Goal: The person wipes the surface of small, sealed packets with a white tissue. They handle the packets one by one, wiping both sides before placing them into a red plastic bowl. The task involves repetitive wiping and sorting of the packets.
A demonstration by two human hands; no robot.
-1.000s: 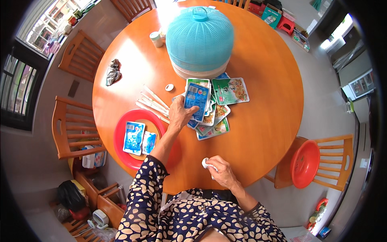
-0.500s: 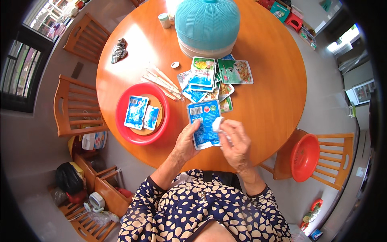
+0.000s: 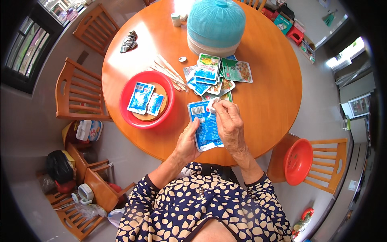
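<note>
My left hand (image 3: 188, 139) grips a blue food pouch (image 3: 204, 130) by its left side, thumb on the printed face. A crumpled white wipe (image 3: 212, 105) is pinched in my right hand (image 3: 230, 125), pressed on the pouch's upper right part. Just beyond them lies a pile of flat food pouches (image 3: 208, 66), blue, green and picture-printed. To the left, a red basin (image 3: 125, 105) holds a round wooden board (image 3: 163, 109) with two blue-and-white pouches (image 3: 142, 97) on it.
On the round wooden table (image 3: 266, 109) stand a turquoise food cover (image 3: 216, 24) and a small jar (image 3: 176, 19). Light sticks (image 3: 169, 70), a small white lid (image 3: 182, 59) and a crumpled dark bag (image 3: 129, 41) lie nearby. Another red basin (image 3: 297, 161) rests on a chair at right.
My right hand has moved the wipe up the pouch, from its middle right to the upper right. My left hand keeps its hold. The whole view has shifted slightly.
</note>
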